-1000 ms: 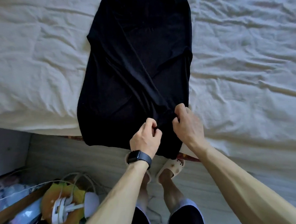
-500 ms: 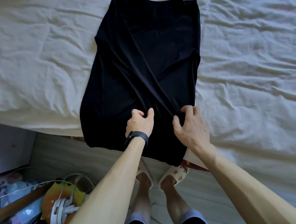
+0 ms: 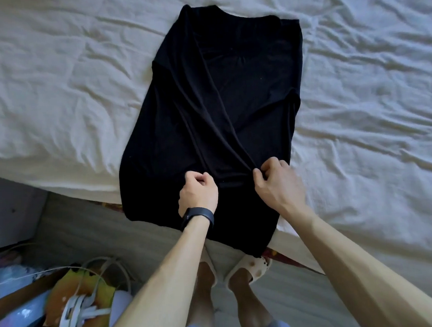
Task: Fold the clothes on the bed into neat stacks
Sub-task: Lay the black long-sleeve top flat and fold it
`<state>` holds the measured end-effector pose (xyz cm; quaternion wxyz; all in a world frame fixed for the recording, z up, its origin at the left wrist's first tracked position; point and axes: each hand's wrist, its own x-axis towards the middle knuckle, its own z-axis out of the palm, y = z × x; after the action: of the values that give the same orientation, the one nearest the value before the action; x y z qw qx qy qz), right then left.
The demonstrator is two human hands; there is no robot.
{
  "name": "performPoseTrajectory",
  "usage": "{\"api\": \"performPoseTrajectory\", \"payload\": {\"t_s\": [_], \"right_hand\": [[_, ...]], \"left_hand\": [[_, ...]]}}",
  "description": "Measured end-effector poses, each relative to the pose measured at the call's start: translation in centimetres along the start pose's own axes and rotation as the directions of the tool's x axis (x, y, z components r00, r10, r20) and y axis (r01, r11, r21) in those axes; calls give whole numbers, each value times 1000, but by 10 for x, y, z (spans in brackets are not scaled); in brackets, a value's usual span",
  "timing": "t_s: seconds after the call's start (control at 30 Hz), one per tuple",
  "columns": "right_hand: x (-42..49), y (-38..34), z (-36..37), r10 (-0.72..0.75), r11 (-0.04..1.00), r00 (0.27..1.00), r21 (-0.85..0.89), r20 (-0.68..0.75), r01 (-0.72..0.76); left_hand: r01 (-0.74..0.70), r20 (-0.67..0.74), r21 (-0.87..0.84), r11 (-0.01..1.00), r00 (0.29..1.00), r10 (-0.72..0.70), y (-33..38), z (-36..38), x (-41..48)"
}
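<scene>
A black shirt (image 3: 231, 100) lies lengthwise on the bed, its sides folded inward into a long strip. Its lower end hangs over the bed's near edge toward my feet. My left hand (image 3: 197, 193), with a black band on the wrist, pinches the fabric near the bed edge. My right hand (image 3: 276, 182) pinches the same stretch of cloth a little to the right. Creases run from both grips up toward the collar end.
The bed (image 3: 369, 105) is covered by a wrinkled white sheet on both sides of the shirt. On the floor at the lower left lie a white sandal (image 3: 75, 318) on an orange-yellow thing, cables and other clutter. My feet in pale slippers (image 3: 253, 266) stand at the bedside.
Both hands have moved up the shirt from its hanging hem to a spot at the bed edge and spread apart, and now pinch the fabric there.
</scene>
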<state>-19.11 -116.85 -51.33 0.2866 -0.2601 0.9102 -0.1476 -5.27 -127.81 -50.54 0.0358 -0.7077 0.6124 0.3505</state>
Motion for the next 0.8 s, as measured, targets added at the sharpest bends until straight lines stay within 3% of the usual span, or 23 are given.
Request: {"api": "performPoseTrajectory", "payload": {"t_s": [0.1, 0.27, 0.4, 0.47, 0.53, 0.6, 0.67, 0.73, 0.8], "right_hand": [[11, -16, 2, 18, 999, 998, 32, -64, -16], [36, -28, 10, -65, 997, 998, -34, -20, 65], [23, -24, 10, -28, 993, 993, 109, -111, 41], [4, -20, 14, -55, 996, 988, 58, -147, 64], [-21, -15, 24, -99, 995, 978, -40, -181, 93], [-41, -14, 34, -120, 992, 967, -59, -222, 110], [-52, -9, 44, -103, 994, 973, -54, -207, 94], [-54, -2, 47, -19, 1000, 993, 6, -116, 19], [-53, 4, 46, 112, 985, 992, 139, -59, -103]], "left_hand": [[-101, -64, 94, 990, 992, 108, 20, -1, 14], [-154, -59, 304, 940, 982, 180, 32, -9, 44], [-136, -76, 254, 958, 984, 160, 14, -24, 46], [-92, -61, 209, 973, 992, 107, 5, -27, 42], [-196, -165, 229, 953, 957, 237, 0, -23, 33], [-461, -223, 366, 808, 800, 557, 0, -12, 24], [-661, -20, 477, 579, 651, 759, -2, 3, 20], [-717, 274, 559, 416, 634, 723, -13, 16, 25], [-705, 388, 609, 362, 663, 640, -27, 24, 36]]}}
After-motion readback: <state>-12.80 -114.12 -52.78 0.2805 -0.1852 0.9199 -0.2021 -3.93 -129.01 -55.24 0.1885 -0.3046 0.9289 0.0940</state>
